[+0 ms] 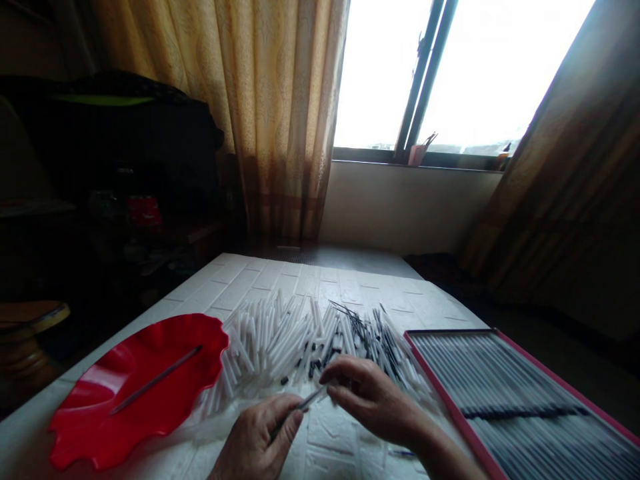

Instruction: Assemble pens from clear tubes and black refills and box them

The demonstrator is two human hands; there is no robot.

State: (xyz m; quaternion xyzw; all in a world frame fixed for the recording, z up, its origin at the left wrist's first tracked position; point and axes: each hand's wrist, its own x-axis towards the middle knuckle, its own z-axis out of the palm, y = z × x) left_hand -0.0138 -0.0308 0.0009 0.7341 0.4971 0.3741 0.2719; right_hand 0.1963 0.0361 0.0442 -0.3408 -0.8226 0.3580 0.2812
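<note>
My left hand (265, 430) is closed on a slim pen (311, 400), which slants up to the right between thumb and fingers. At the pen's far end are the curled fingers of my right hand (363, 393), thumb and fingertips pinched around it. Beyond my hands lies a heap of clear plastic pen barrels (270, 333). Small black caps (315, 367) lie at the heap's near side, and thin dark refills (383, 340) are bunched to its right. A single pen (155, 380) rests in the red wavy-edged dish (95, 427) on the left.
To the right, a pink-edged box (440, 390) holds rows of pens laid side by side. Everything stands on a white brick-patterned table (240, 273). A wooden stool (30, 313) is at far left. Behind are curtains (285, 100) and a window holding a pink cup (417, 155) on its sill.
</note>
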